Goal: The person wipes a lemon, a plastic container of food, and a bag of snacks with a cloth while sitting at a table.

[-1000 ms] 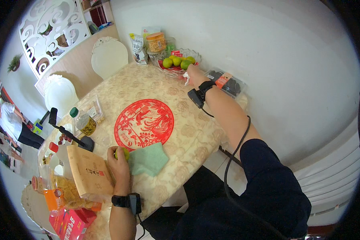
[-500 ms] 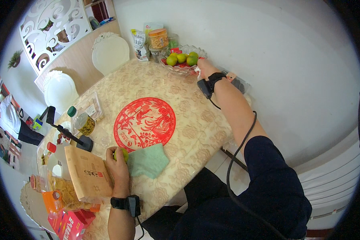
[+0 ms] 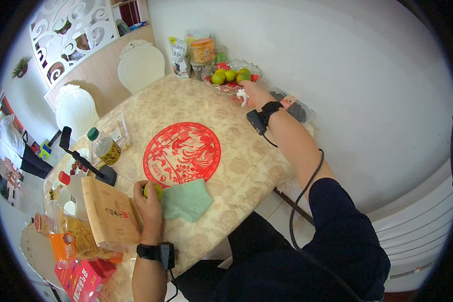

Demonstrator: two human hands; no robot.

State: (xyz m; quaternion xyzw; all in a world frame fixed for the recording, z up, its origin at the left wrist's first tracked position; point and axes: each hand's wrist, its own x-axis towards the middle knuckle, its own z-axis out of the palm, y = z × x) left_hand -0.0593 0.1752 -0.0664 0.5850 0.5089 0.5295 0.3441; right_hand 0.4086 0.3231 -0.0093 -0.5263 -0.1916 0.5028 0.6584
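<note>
My left hand [image 3: 147, 205] is closed around a yellow-green citrus fruit [image 3: 159, 191], beside a pale green cloth [image 3: 187, 200] lying on the table. At the far side, my right hand [image 3: 254, 94] reaches to the near right rim of a scalloped clear glass bowl [image 3: 225, 88]. A crumpled white tissue [image 3: 242, 97] sticks out from under that hand. Several yellow-green citrus fruits [image 3: 230, 75] sit in the bowl with some red packets. The right fingertips are by the rightmost fruit [image 3: 243, 75]; whether they grip it cannot be made out.
A brown paper bag [image 3: 108, 214] stands just left of my left hand. Near it are a black stand [image 3: 105, 175], a green-capped jar [image 3: 105, 148], a snack tub [image 3: 80, 231] and a red box [image 3: 83, 279]. A dark-filled clear package [image 3: 294, 105] lies right of the bowl.
My right hand has shifted a little left and nearer to me along the bowl's rim, and more of the tissue shows. My left hand stays on its fruit.
</note>
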